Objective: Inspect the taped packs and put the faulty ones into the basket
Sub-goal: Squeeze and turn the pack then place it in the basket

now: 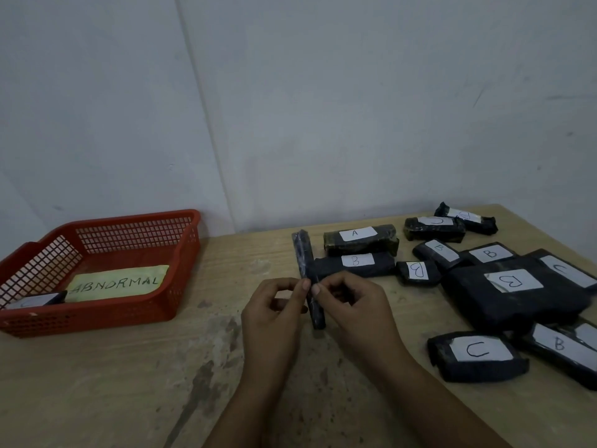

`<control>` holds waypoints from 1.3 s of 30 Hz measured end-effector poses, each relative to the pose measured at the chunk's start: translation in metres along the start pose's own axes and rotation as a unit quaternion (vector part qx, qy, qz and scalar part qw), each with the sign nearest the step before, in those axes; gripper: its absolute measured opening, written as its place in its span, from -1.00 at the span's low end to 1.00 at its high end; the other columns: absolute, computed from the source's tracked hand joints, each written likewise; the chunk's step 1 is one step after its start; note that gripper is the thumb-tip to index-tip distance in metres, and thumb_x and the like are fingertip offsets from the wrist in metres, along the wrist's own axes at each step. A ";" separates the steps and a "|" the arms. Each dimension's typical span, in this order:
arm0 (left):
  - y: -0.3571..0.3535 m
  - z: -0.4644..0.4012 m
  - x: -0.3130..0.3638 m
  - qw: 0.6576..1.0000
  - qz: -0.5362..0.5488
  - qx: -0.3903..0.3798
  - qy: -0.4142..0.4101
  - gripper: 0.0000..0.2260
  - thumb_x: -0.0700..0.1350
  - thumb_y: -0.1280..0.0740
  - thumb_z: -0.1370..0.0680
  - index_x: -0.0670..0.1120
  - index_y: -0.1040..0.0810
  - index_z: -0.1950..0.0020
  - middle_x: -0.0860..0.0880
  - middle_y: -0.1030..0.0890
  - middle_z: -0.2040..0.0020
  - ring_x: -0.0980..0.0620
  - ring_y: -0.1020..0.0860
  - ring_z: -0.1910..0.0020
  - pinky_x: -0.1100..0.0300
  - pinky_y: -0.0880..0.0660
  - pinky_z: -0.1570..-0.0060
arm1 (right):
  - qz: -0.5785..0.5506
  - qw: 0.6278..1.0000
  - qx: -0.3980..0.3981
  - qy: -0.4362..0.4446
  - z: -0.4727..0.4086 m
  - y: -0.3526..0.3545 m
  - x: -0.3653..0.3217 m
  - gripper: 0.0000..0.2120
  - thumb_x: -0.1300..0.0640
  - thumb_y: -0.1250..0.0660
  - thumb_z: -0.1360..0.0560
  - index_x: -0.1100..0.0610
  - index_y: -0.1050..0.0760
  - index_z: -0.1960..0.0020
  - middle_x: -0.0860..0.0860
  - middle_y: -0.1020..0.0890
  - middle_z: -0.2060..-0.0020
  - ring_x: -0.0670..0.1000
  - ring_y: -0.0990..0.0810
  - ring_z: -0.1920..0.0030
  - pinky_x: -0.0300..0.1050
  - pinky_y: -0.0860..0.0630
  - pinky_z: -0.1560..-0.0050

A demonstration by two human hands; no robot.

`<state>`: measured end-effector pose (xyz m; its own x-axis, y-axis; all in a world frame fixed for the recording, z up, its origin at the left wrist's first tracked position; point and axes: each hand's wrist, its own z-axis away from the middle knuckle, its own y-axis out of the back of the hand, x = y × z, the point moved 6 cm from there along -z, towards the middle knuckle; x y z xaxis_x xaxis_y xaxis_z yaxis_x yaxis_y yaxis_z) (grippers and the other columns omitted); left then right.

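Both hands are on one job: the left hand (274, 313) and the right hand (349, 305) pinch a slim black taped pack (308, 276) between thumbs and fingertips, holding it edge-up just above the wooden table (129, 383), so only its narrow side faces the camera and any label is hidden. The red basket (97, 305), with its ABNORMAL sign (118, 282) and one pack (35, 300) lying in its near corner, sits well apart to the left. To the right lie the waiting packs, from the big B pack (513, 286) through the C pack (478, 355) to the small B pack (418, 272). To check this one properly, I would roll it slowly between the fingertips, keeping the pinch near the middle so it does not tip, and look along every seam and both ends for lifted tape, tears or gaps before judging it faulty.
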<state>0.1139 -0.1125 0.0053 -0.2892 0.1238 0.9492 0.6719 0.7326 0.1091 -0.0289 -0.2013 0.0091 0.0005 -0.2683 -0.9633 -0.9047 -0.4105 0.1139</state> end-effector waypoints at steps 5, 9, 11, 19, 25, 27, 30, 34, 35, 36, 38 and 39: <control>-0.001 0.003 0.014 0.996 -0.059 -0.006 -0.069 -0.94 -0.11 -0.50 -0.63 0.04 -0.75 0.00 0.13 -0.69 0.03 0.12 -0.68 0.08 0.25 -0.62 0.12 | -0.044 0.999 0.012 0.010 -0.001 0.005 -0.005 -0.97 0.15 -0.51 -0.58 0.05 -0.69 -0.01 -0.01 -0.72 0.12 -0.01 -0.72 0.05 -0.11 -0.68 0.04; -0.009 0.009 0.022 0.981 -0.130 -0.017 -0.142 -0.97 -0.14 -0.52 -0.63 -0.04 -0.77 -0.03 0.16 -0.63 0.05 0.15 -0.66 0.10 0.37 -0.55 0.18 | -0.081 0.995 0.052 0.033 -0.001 0.013 -0.012 -0.97 0.22 -0.51 -0.58 0.12 -0.69 0.00 -0.01 -0.73 0.13 -0.02 -0.75 0.08 -0.17 -0.67 0.05; -0.009 0.011 0.022 0.983 -0.105 -0.025 -0.147 -0.95 -0.15 -0.52 -0.63 -0.04 -0.78 -0.05 0.15 -0.66 0.03 0.12 -0.68 0.08 0.30 -0.60 0.15 | -0.069 0.995 0.059 0.042 -0.002 0.015 -0.012 -0.96 0.24 -0.50 -0.59 0.12 -0.70 0.02 -0.01 -0.74 0.14 -0.01 -0.75 0.08 -0.14 -0.68 0.04; 0.007 0.001 0.028 0.995 0.029 0.008 -0.100 -0.94 -0.15 -0.52 -0.60 -0.06 -0.79 -0.05 0.03 -0.75 0.03 0.00 -0.73 -0.03 0.14 -0.66 -0.04 | -0.042 0.997 0.007 0.062 0.003 0.005 -0.018 -0.95 0.23 -0.52 -0.57 0.11 -0.69 0.02 -0.04 -0.72 0.15 0.04 -0.74 0.07 0.02 -0.72 0.03; 0.003 0.012 0.041 0.984 -0.047 -0.002 -0.173 -0.94 -0.22 -0.53 -0.61 -0.07 -0.78 -0.01 0.08 -0.69 0.08 0.02 -0.70 0.04 0.28 -0.58 0.08 | -0.068 0.993 0.060 0.077 0.006 0.014 -0.025 -0.86 0.24 -0.49 -0.59 0.08 -0.67 -0.12 -0.07 -0.71 0.06 -0.07 -0.70 0.01 -0.10 -0.73 0.09; -0.002 0.017 0.044 0.980 -0.065 -0.013 -0.190 -0.94 -0.20 -0.52 -0.62 -0.07 -0.78 -0.03 0.10 -0.68 0.06 0.05 -0.69 0.04 0.27 -0.59 0.07 | -0.065 0.992 0.069 0.085 0.007 0.017 -0.026 -0.89 0.24 -0.47 -0.60 0.08 -0.68 -0.09 -0.07 -0.71 0.08 -0.05 -0.72 0.01 -0.06 -0.74 0.09; -0.005 0.019 0.041 0.979 -0.065 -0.024 -0.190 -0.93 -0.19 -0.51 -0.62 -0.06 -0.78 -0.04 0.12 -0.67 0.04 0.06 -0.68 0.03 0.18 -0.62 0.04 | -0.034 0.990 0.087 0.101 0.009 0.019 -0.028 -0.89 0.25 -0.44 -0.62 0.07 -0.70 -0.05 -0.10 -0.71 0.09 -0.03 -0.73 0.03 -0.07 -0.72 0.11; -0.004 0.018 0.041 0.985 -0.038 -0.017 -0.170 -0.90 -0.18 -0.51 -0.62 -0.04 -0.78 -0.10 0.11 -0.70 0.00 0.04 -0.71 -0.02 0.14 -0.67 0.02 | 0.015 0.985 0.083 0.153 0.011 0.016 -0.036 -0.87 0.24 -0.45 -0.63 0.05 -0.70 -0.09 -0.14 -0.69 0.03 -0.06 -0.70 -0.04 -0.23 -0.65 0.02; -0.002 0.017 0.041 0.988 -0.017 -0.011 -0.154 -0.90 -0.16 -0.50 -0.62 -0.04 -0.77 -0.12 0.10 -0.71 -0.03 0.04 -0.72 -0.03 0.19 -0.66 0.01 | 0.028 0.983 0.076 0.167 0.010 0.014 -0.037 -0.87 0.24 -0.45 -0.62 0.05 -0.70 -0.11 -0.14 -0.68 0.01 -0.05 -0.69 -0.06 -0.22 -0.64 -0.03; -0.001 0.015 0.041 0.991 0.005 -0.004 -0.135 -0.89 -0.12 -0.49 -0.63 -0.03 -0.77 -0.13 0.08 -0.72 -0.04 0.06 -0.73 -0.03 0.23 -0.66 0.02 | 0.041 0.980 0.070 0.179 0.009 0.013 -0.038 -0.86 0.22 -0.46 -0.62 0.05 -0.71 -0.12 -0.12 -0.66 -0.01 -0.04 -0.67 -0.08 -0.24 -0.62 -0.06; 0.003 0.012 0.037 0.994 0.032 0.008 -0.100 -0.85 -0.01 -0.46 -0.62 -0.01 -0.77 -0.11 0.06 -0.73 -0.04 0.06 -0.74 -0.02 0.21 -0.66 0.01 | 0.062 0.979 0.062 0.183 0.007 0.011 -0.037 -0.85 0.18 -0.47 -0.61 0.02 -0.73 -0.15 -0.11 -0.63 -0.03 -0.05 -0.64 -0.08 -0.30 -0.56 -0.06; 0.004 0.010 0.033 0.996 0.038 0.009 -0.082 -0.84 0.03 -0.45 -0.62 0.01 -0.77 -0.09 0.05 -0.74 -0.03 0.03 -0.74 -0.03 0.13 -0.68 -0.02 | 0.064 0.981 0.052 0.178 0.006 0.011 -0.036 -0.84 0.18 -0.47 -0.61 0.01 -0.73 -0.16 -0.14 -0.65 -0.02 -0.06 -0.64 -0.08 -0.30 -0.56 -0.04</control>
<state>0.1003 -0.0985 0.0342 -0.3460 0.2854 0.8938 0.6835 0.7292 0.0318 -0.0411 -0.1910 0.0433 0.0154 -0.6068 -0.7947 -0.9458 -0.2668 0.1853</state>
